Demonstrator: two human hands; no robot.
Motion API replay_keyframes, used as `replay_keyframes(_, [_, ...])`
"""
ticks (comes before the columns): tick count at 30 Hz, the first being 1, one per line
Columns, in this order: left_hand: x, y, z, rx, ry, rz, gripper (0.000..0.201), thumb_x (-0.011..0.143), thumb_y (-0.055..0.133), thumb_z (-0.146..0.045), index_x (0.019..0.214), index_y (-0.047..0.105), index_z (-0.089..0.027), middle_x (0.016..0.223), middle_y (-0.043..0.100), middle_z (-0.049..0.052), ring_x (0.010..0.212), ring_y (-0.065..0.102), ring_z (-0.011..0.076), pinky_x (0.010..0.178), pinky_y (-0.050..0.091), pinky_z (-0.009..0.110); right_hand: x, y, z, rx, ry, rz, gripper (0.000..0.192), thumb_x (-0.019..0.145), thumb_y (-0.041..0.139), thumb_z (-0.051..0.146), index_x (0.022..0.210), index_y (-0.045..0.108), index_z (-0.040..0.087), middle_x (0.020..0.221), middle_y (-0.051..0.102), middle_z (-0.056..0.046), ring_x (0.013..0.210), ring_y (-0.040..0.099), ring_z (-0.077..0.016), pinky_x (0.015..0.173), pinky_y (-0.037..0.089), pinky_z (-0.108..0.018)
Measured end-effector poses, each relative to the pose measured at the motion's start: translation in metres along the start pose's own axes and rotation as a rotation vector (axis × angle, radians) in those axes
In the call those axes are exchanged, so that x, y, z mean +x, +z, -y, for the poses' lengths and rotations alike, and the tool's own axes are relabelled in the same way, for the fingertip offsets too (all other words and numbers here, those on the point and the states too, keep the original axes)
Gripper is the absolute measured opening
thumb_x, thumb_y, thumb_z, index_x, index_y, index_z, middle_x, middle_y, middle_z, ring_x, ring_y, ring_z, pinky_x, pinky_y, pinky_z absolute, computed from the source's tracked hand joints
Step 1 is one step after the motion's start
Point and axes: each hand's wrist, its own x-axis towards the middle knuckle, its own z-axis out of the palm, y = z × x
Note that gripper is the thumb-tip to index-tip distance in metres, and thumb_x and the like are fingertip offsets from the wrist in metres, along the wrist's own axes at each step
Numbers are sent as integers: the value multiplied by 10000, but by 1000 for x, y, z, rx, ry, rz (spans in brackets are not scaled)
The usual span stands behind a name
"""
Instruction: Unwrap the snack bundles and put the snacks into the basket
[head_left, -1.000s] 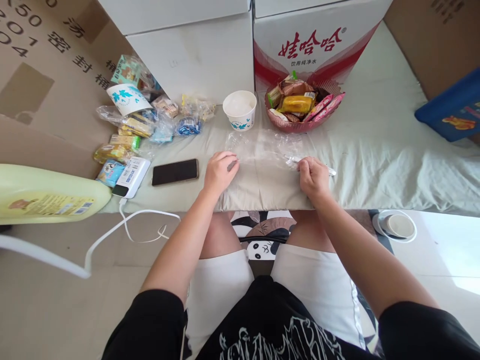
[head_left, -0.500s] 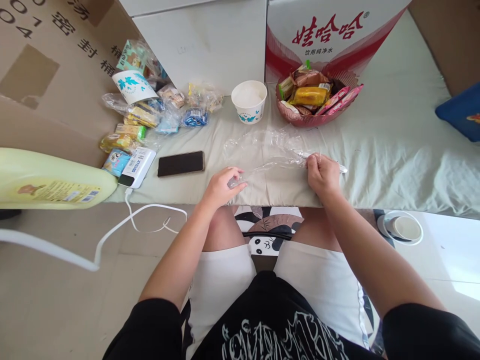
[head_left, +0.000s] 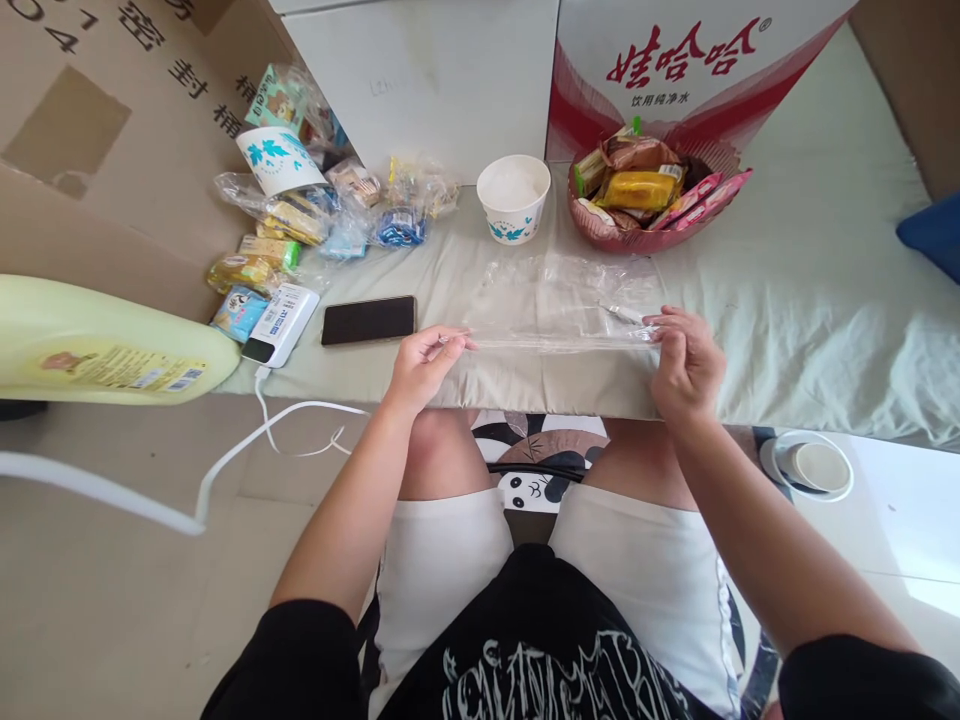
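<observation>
A clear plastic bag (head_left: 551,310) is stretched between my two hands over the cloth near the table's front edge. My left hand (head_left: 427,368) pinches the bag's left corner between thumb and fingers. At the other end, my right hand (head_left: 686,370) grips the right corner, its upper fingers raised. A thin whitish strip (head_left: 624,314) shows by the right fingertips; its kind is unclear. Behind the bag stands a white paper cup with blue leaves (head_left: 513,205), holding something whitish. Left of my left hand lies a dark phone (head_left: 369,320).
A red bowl (head_left: 600,232) of wrapped snacks stands at the back, before a white-and-red carton (head_left: 675,60). More wrapped snacks (head_left: 292,222), a tilted paper cup (head_left: 279,162) and a cabled white power bank (head_left: 283,325) lie left. A pale yellow bottle (head_left: 112,340) is at far left.
My hands have moved apart, pulling the bag's near edge straight. My left hand has closed on its corner. The white strip no longer sticks out beyond my right fist.
</observation>
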Motion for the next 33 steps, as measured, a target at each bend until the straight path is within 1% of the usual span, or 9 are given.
replay_keyframes(4, [4,8,-5,-31,9,-26,462,884,636,-655,689,574,-240,490,568,-18,630,711,208,729,605,374,0,-6,17,53,5,-76,359,1064,455,485,890,671,259,916,768,-57,1184,729,-289,1043,568,-571])
replay_keyframes(8, [7,17,-5,-68,19,-20,475,891,627,-665,691,512,-249,392,456,-67,409,530,139,604,584,334,5,-10,37,76,-33,-112,330,1058,486,498,913,675,270,860,755,-47,1219,722,-291,1042,566,-551])
replay_keyframes(11, [6,18,-2,-43,-38,-43,455,896,623,-658,725,511,-252,385,424,-77,343,450,122,431,456,272,6,-12,39,59,-14,-74,400,1066,444,517,833,635,254,611,650,4,912,790,-256,1041,546,-538])
replay_keyframes(13, [5,17,2,-5,-93,-91,433,907,617,-638,739,507,-254,384,386,-84,318,411,120,361,336,252,3,-11,33,36,102,26,421,1059,429,528,820,633,247,498,548,41,610,705,-199,886,580,-463])
replay_keyframes(16, [6,17,8,47,-136,-130,406,924,620,-598,742,516,-250,398,395,-72,338,424,121,365,281,251,-2,-7,17,-48,283,174,404,1006,474,537,804,656,237,496,534,30,483,556,-170,611,484,-356])
replay_keyframes(20, [8,16,12,56,-138,-132,456,898,623,-664,747,525,-245,421,433,-68,366,417,112,423,338,265,-5,2,3,-148,369,262,356,956,491,493,785,665,233,515,539,15,545,554,-184,622,418,-336])
replay_keyframes(24, [8,14,11,-7,-76,-27,599,763,684,-796,913,660,-217,755,734,40,800,715,205,771,554,323,-2,5,5,-198,462,230,358,961,443,479,794,639,230,568,575,1,638,591,-200,674,415,-332])
replay_keyframes(27, [7,15,9,11,-153,144,687,708,777,-734,1111,698,-184,972,815,117,1035,747,292,910,563,379,-2,4,7,-161,512,184,374,987,392,483,818,611,232,569,559,11,627,588,-192,686,432,-332])
replay_keyframes(33, [11,26,0,161,-161,-36,272,932,574,-375,837,735,-178,590,704,31,605,680,182,642,525,289,-3,2,6,-82,535,154,281,954,493,455,1078,601,228,513,466,91,465,465,-138,593,381,-299])
